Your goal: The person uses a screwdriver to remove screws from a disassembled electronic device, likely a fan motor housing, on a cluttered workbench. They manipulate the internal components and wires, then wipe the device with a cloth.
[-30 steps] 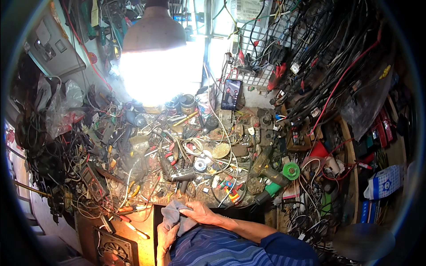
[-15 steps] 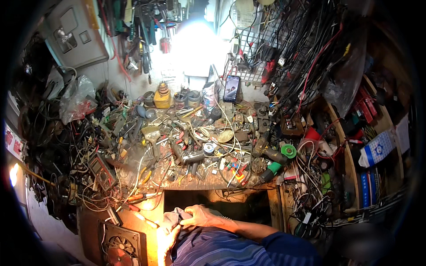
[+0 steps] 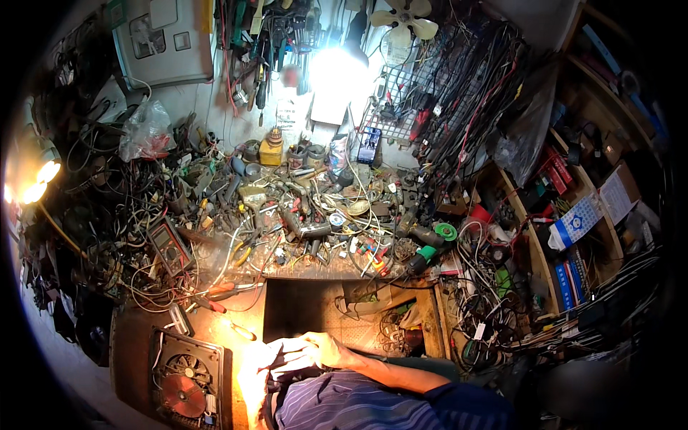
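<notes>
At the lower middle, my two hands meet over a pale grey cloth point(image 3: 290, 356). My right hand point(image 3: 326, 349) comes in from the right with its fingers closed on the cloth. Strong lamp glare washes out my left hand point(image 3: 256, 380), which is at the cloth's left side and appears to grip it; its fingers hardly show. Left of my hands, an open fan unit point(image 3: 188, 383) with a dark frame and a reddish round part lies on the wooden board. Screwdrivers point(image 3: 215, 295) with red and orange handles lie just beyond it.
An open drawer point(image 3: 301, 315) sits under the bench edge ahead of my hands. Cables, tools and parts crowd the bench, including a multimeter point(image 3: 170, 247) and a green-ended tool point(image 3: 424, 256). A bright lamp point(image 3: 339, 75) shines at the back, another lamp point(image 3: 41, 183) at left.
My head view has shifted, showing more of the wall top and drawer inside. My hands stay together at the cloth, which now lies more spread and brightly lit. The phone's screen picture differs.
</notes>
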The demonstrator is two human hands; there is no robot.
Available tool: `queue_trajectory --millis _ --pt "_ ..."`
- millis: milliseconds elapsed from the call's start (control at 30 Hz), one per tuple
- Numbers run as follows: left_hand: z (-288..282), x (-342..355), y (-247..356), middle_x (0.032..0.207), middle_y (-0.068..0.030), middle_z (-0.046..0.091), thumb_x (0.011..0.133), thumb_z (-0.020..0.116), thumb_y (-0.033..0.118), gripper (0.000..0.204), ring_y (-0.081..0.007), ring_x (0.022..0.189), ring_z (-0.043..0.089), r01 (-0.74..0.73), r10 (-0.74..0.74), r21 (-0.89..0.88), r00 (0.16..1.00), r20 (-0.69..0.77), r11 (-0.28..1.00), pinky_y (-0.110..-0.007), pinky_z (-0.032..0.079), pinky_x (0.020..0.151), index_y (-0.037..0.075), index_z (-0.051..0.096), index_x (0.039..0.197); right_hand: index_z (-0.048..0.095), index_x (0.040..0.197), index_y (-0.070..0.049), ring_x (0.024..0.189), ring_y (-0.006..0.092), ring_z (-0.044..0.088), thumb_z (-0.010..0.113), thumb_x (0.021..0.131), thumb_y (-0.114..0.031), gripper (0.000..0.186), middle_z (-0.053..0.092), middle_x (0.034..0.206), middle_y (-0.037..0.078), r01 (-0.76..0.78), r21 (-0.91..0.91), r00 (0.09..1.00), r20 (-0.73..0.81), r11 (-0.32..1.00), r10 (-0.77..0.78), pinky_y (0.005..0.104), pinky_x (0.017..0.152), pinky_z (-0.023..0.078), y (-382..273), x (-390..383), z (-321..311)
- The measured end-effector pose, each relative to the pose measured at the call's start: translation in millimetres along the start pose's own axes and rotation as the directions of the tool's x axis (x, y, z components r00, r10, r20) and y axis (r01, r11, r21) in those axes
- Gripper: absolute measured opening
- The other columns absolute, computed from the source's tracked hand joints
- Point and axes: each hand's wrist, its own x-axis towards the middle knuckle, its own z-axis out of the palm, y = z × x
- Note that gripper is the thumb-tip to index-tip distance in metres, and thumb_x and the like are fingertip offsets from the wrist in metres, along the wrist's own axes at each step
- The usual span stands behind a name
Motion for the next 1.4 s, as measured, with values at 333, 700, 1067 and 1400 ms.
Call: queue_trajectory --millis 333,700,1067,1400 --pt "-7.1 2.7 -2.4 0.107 -0.0131 0.069 0.088 0.063 0.005 0.025 -0.0164 0.093 0.065 0.113 -0.113 -0.005 0.992 -0.051 0.994 -0.031 0.053 0.083 -0.005 0.068 0.110 0.059 0.090 0.001 0.073 0.0168 0.061 0.066 0.093 -0.016 0.018 0.061 0.078 0.008 0.190 -0.146 0.928 0.350 0.971 -0.129 0.0351 0.063 0.050 17.7 30.3 21.0" --pt "-9.2 26.7 14.0 0.109 -0.0129 0.069 0.089 0.063 0.007 0.026 -0.0163 0.094 0.065 0.177 -0.173 0.028 0.978 -0.115 0.984 -0.031 0.053 0.083 -0.006 0.068 0.112 0.065 0.094 -0.002 0.073 0.0199 0.060 0.072 0.089 -0.028 0.028 0.062 0.080 0.009 0.179 -0.095 0.909 0.397 0.979 -0.128 0.0361 0.068 0.050 26.4 74.4 25.8" --pt "-11.4 25.5 9.7 0.110 -0.0128 0.069 0.090 0.064 0.008 0.028 -0.0161 0.095 0.065 0.184 -0.180 0.025 0.977 -0.114 0.983 -0.030 0.052 0.083 -0.006 0.067 0.114 0.061 0.104 -0.002 0.069 0.0271 0.063 0.063 0.096 -0.032 0.031 0.061 0.080 0.012 0.342 -0.140 0.875 0.407 0.929 -0.261 0.0403 0.061 0.050 -6.6 64.3 34.9" --pt "-27.1 -10.8 -8.8 0.112 -0.0126 0.069 0.091 0.064 0.009 0.029 -0.0160 0.096 0.064 0.133 -0.131 0.008 0.983 -0.127 0.991 -0.030 0.052 0.083 -0.006 0.067 0.116 0.059 0.102 -0.001 0.073 0.0373 0.067 0.060 0.096 -0.033 0.033 0.064 0.079 0.018 0.458 -0.433 0.848 0.475 0.776 -0.236 0.0441 0.062 0.051 23.6 40.4 69.6"
